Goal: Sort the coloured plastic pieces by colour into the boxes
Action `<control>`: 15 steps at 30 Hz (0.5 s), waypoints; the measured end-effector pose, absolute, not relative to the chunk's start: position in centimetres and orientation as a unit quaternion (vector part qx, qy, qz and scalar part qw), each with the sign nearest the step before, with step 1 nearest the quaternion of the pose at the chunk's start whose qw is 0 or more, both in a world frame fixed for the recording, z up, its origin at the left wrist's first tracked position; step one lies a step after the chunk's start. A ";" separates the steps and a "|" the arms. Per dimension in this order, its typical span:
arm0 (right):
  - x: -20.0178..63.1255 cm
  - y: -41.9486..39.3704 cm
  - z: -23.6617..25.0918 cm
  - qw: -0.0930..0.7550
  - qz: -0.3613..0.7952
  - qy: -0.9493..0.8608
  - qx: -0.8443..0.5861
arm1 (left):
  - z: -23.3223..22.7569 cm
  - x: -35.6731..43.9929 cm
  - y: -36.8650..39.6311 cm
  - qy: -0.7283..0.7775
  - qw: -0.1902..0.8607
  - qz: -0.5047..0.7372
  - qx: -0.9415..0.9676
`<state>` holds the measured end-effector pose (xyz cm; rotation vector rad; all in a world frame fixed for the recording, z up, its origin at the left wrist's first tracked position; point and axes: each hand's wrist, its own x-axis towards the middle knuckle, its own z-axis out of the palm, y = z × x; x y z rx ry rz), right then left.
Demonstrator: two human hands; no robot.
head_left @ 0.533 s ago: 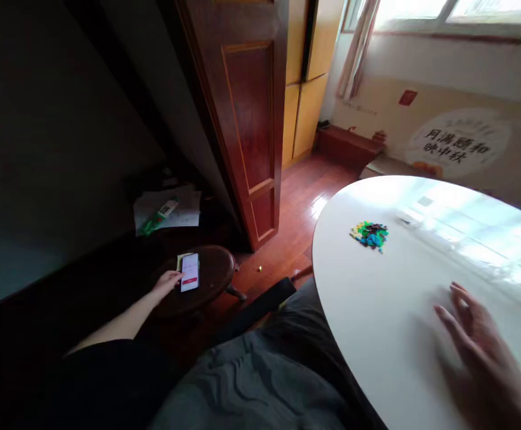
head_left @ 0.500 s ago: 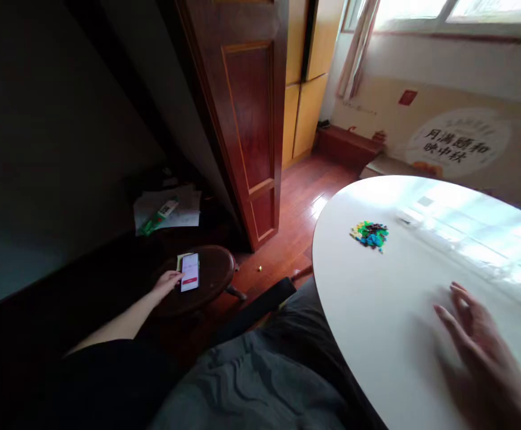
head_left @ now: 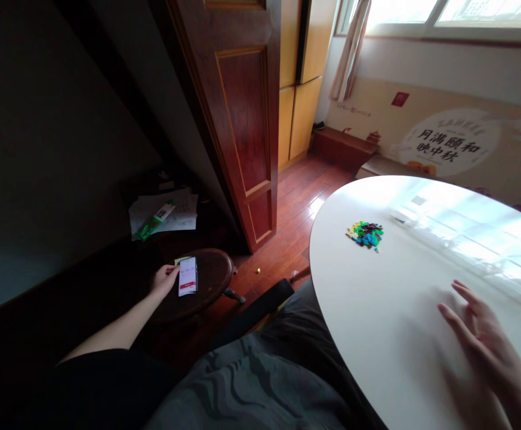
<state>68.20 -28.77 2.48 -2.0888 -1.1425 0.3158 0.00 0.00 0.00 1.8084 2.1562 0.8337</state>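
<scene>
Dark round wooden stool (head_left: 206, 280) carries lit smartphone (head_left: 187, 276) near its left edge; left hand (head_left: 164, 279) grip pinches phone's side, steadying it. Right hand (head_left: 484, 343) splayed, empty, over white oval worktop (head_left: 376, 310), balancing reach.

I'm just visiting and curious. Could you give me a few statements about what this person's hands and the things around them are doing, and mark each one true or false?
1. The left hand touches a phone lying on a small round wooden stool. True.
2. The phone's screen is dark. False: it is lit.
3. The right hand grips the pile of small colourful pieces. False: it is open above the white table, well apart from the pile.
4. The colourful pieces lie on the white table. True.
5. The wooden door stands to the right of the table. False: it is to the left.
</scene>
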 end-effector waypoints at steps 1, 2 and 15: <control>68.5 -29.1 2.8 0.355 0.112 -0.444 -0.815 | -0.1 0.4 1.0 0.736 0.115 0.287 0.603; 68.9 -29.5 3.1 0.349 0.104 -0.442 -0.819 | -0.1 1.1 2.1 0.736 0.125 0.293 0.598; 71.5 -32.0 4.3 0.352 -0.032 -0.455 -0.817 | 15.7 42.6 -2.0 0.035 0.263 0.376 0.888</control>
